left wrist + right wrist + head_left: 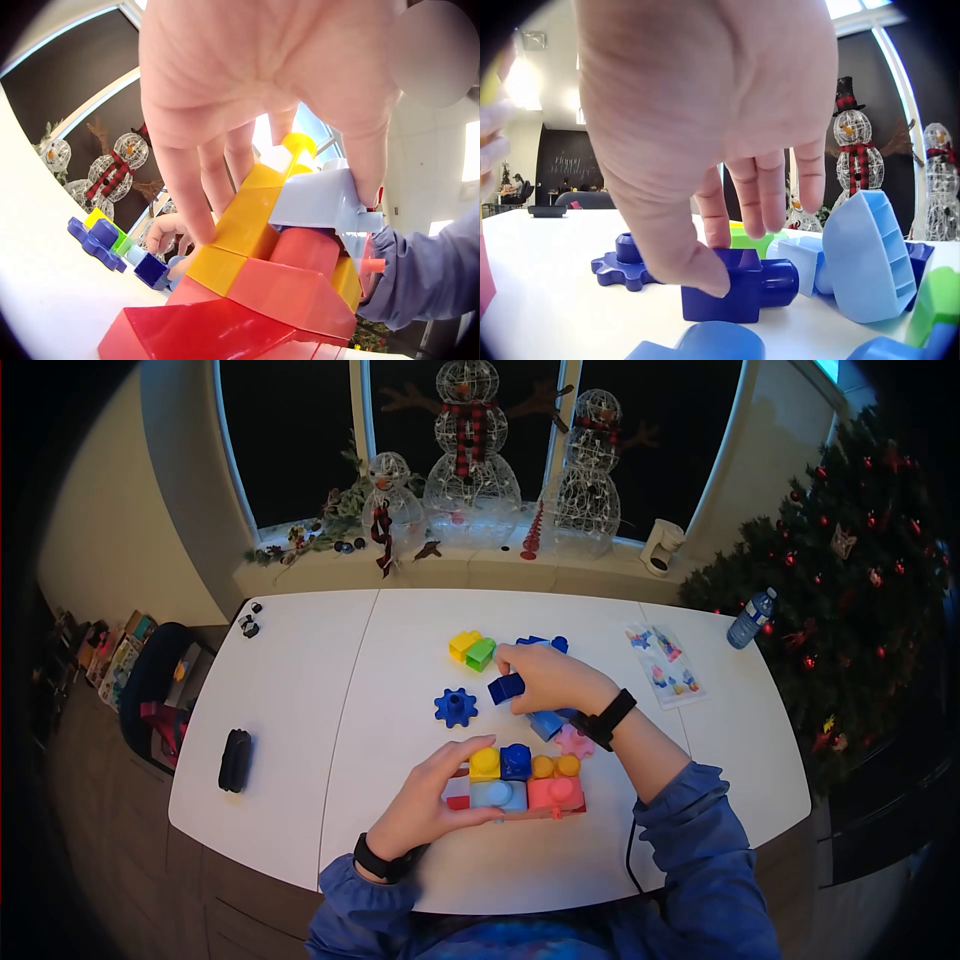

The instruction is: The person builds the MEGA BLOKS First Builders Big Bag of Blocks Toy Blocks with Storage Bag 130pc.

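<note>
My left hand (425,805) holds a built-up stack of toy blocks near the table's front, fingers behind and thumb on its near side. The stack shows a yellow block (485,763), a dark blue one (516,762), a light blue one (498,796) and a coral one (556,793). Red pieces (202,330) form its base in the left wrist view. Farther back, my right hand (560,682) pinches a loose dark blue block (739,289) between thumb and fingers, its round peg pointing sideways. A blue gear (456,707) lies left of this block.
Yellow and green blocks (480,653) lie behind the gear. Light blue pieces (870,259) are close to the right hand, and a pink gear (575,741) sits by the stack. A picture sheet (667,665), water bottle (751,618) and black case (235,760) are farther out.
</note>
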The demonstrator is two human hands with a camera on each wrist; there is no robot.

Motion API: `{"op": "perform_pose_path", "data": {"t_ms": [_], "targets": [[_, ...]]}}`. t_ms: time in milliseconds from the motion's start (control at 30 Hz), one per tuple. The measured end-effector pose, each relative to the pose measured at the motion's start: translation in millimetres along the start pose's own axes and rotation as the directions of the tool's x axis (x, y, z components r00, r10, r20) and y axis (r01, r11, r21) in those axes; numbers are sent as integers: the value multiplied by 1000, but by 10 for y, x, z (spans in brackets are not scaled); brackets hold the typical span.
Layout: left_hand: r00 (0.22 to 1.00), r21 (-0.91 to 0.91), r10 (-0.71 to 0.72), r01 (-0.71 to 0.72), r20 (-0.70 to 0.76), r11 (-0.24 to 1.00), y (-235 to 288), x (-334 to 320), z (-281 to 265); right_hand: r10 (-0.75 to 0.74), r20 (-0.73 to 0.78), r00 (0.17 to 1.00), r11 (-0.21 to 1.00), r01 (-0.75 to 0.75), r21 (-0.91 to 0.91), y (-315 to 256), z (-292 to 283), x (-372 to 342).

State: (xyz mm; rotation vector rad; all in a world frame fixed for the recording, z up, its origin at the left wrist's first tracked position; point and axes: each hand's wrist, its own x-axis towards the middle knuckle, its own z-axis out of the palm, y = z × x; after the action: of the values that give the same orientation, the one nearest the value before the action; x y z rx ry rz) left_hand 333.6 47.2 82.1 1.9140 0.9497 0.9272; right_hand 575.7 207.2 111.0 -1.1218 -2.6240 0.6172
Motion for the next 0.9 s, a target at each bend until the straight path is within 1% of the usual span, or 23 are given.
{"op": "perform_pose_path", "data": {"t_ms": [100, 200, 300, 333, 433, 467, 567, 667, 767, 867, 900], "targets": [[1000, 7, -22, 22, 3, 1000, 15, -2, -3, 102, -38, 994, 989, -97, 114, -362, -310, -381], [999, 22, -33, 33, 6, 999, 44, 0, -6, -11, -145, 989, 994, 27, 108, -480, -448, -770], [1000, 24, -31, 31, 5, 999, 44, 1, -9, -24, -75, 997, 983, 37, 177, -625, -500, -1027], [1000, 23, -29, 29, 3, 999, 38, 0, -9, -50, -81, 995, 984, 63, 169, -686, -481, -1077], [1000, 19, -23, 23, 3, 1000, 26, -6, -3, -54, -9, 999, 980, 54, 192, -749, -359, -1109], [1000, 18, -21, 21, 1, 1000, 22, -4, -5, -127, -51, 991, 980, 133, 145, -734, -296, -1120], [1000, 6, -16, 16, 0, 1000, 13, -1, -1, -52, -40, 998, 992, 56, 111, -699, -176, -1140], [1000, 12, -5, 5, -1, 1000, 3, -6, 2, -61, 3, 998, 989, 60, 136, -705, -158, -1171], [1000, 14, -21, 21, 3, 1000, 24, 1, -1, -170, -102, 980, 973, 183, 137, -619, -88, -1206], [1000, 20, -30, 30, 2, 999, 28, -2, -5, -168, -131, 977, 944, 198, 264, -371, -97, -1164], [1000, 19, -30, 30, 3, 999, 25, -3, -6, -50, -155, 987, 934, 101, 342, -241, -110, -1134]]}}
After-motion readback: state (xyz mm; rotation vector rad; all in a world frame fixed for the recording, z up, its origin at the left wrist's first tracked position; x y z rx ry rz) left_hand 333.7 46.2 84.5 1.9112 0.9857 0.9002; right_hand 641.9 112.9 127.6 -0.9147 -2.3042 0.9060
